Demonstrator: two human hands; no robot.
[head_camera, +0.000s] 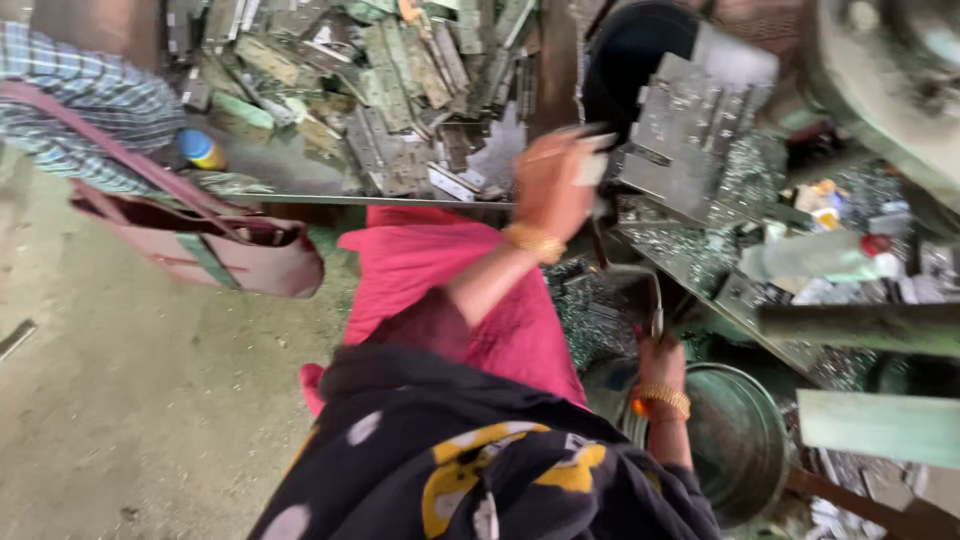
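My left hand (553, 182), with a gold bangle at the wrist, is raised and blurred. Its fingers pinch a small pale flat metal piece (591, 167) just beside a stack of grey notched metal plates (690, 120). My right hand (657, 362), also with a bangle, is lower. It is closed around the end of a dark curved metal handle (650, 295) above a round metal basin (745, 445). My pink garment and dark patterned scarf fill the lower middle.
A sheet-metal tray (300, 197) holds a heap of several flat metal hinges and plates (400, 90). At the left stands another person in a checked shirt with a pink shoulder bag (230, 255). A plastic bottle (815, 255) lies among metal shavings on the right bench.
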